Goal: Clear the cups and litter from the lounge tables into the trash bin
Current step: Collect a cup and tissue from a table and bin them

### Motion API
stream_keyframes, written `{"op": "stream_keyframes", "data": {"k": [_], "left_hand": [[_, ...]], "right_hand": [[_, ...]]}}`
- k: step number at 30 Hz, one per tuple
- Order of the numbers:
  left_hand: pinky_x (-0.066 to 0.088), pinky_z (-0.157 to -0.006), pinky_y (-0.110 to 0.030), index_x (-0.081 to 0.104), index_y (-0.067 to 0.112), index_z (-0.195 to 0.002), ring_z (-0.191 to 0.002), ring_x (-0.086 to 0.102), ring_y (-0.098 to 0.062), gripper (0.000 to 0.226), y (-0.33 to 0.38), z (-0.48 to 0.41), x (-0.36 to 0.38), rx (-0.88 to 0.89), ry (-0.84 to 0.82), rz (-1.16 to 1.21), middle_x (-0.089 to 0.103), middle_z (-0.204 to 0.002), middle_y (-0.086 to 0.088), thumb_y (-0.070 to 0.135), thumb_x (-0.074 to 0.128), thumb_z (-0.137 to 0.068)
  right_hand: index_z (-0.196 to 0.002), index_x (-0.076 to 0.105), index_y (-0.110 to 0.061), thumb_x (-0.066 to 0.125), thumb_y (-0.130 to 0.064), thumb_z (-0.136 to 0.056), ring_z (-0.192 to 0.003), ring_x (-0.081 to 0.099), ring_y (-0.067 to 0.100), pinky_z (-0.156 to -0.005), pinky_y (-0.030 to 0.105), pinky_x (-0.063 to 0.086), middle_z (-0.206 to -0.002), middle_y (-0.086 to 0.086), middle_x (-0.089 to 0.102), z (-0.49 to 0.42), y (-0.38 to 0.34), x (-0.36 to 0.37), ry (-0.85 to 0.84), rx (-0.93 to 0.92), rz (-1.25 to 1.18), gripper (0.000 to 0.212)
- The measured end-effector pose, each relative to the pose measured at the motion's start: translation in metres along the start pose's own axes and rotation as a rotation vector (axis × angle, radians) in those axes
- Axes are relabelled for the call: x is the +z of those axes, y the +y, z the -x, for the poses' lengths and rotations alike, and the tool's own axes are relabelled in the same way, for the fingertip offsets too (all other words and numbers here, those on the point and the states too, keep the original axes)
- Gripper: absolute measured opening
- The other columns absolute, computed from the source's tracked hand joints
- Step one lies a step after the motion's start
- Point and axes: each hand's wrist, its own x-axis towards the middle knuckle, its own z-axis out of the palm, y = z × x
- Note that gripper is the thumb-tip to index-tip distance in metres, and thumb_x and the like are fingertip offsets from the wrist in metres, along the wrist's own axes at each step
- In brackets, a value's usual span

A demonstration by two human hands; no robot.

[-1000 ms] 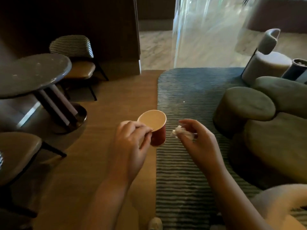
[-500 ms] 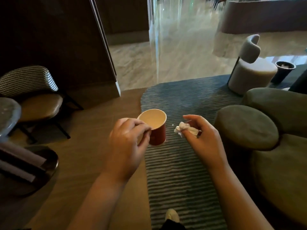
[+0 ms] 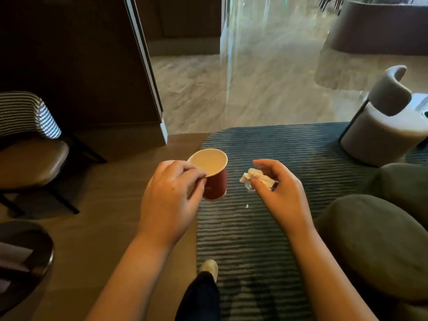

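Note:
My left hand holds a red paper cup by its rim and side, thumb and fingers curled on it; the cup's pale inside looks empty. My right hand pinches a crumpled white napkin between thumb and fingers, a hand's width to the right of the cup. Both are carried in front of me above the edge of a striped rug. A tiny white scrap shows just below the napkin. No trash bin is in view.
A striped-back chair stands left, with a round table base at lower left. Green rounded poufs fill the right; a grey stool sits beyond them. A dark wall panel and glass partition lie ahead. My shoe steps forward.
The view has swung right and forward: the round table slid out on the left and the glass partition came closer. Both hands keep the cup and napkin in the same hold.

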Motion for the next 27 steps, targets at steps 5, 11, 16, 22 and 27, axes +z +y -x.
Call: {"op": "stream_keyframes", "data": {"k": [5,11,16,22,27], "left_hand": [[0.037,-0.075,-0.021,0.066,0.023,-0.102,-0.099,0.046,-0.008,0.019,-0.073,-0.135,0.058,-0.038,-0.03,0.074,0.059,-0.099,0.008,0.03,0.057,-0.087],[0.034,-0.079,-0.021,0.069,0.019,-0.098,-0.097,0.047,-0.012,0.015,-0.079,-0.297,0.152,0.089,-0.144,0.169,0.06,-0.097,0.005,0.022,0.065,-0.084],[0.043,-0.078,-0.029,0.069,0.017,-0.098,-0.096,0.048,-0.014,0.017,-0.073,-0.41,0.242,0.202,-0.187,0.23,0.061,-0.097,0.003,0.02,0.067,-0.082],[0.044,-0.076,-0.029,0.07,0.016,-0.096,-0.096,0.05,-0.016,0.016,-0.062,-0.545,0.343,0.245,-0.204,0.216,0.061,-0.096,0.003,0.018,0.069,-0.08],[0.045,-0.073,-0.031,0.07,0.013,-0.095,-0.096,0.051,-0.018,0.015,-0.064,-0.658,0.406,0.265,-0.176,0.176,0.062,-0.096,0.001,0.018,0.067,-0.081]], "right_hand": [[-0.108,0.061,-0.03,0.066,-0.02,-0.083,-0.091,0.057,-0.006,-0.078,0.012,0.046,-0.099,-0.018,0.062,-0.148,0.027,0.024,-0.019,0.045,0.071,0.028],[-0.098,0.063,-0.028,0.065,-0.021,-0.082,-0.086,0.057,-0.004,-0.07,0.007,0.041,-0.092,-0.018,0.063,-0.278,0.069,-0.011,0.169,0.092,0.135,0.018],[-0.095,0.062,-0.032,0.066,-0.022,-0.084,-0.086,0.058,-0.003,-0.071,0.013,0.045,-0.09,-0.017,0.064,-0.372,0.136,-0.057,0.285,0.192,0.135,0.016],[-0.094,0.065,-0.028,0.067,-0.023,-0.084,-0.084,0.061,0.004,-0.076,0.035,0.052,-0.09,-0.01,0.066,-0.516,0.216,-0.109,0.345,0.225,0.055,0.011],[-0.091,0.066,-0.027,0.068,-0.021,-0.084,-0.081,0.062,0.008,-0.074,0.036,0.052,-0.086,-0.009,0.066,-0.645,0.252,-0.141,0.371,0.154,0.037,0.01]]}}
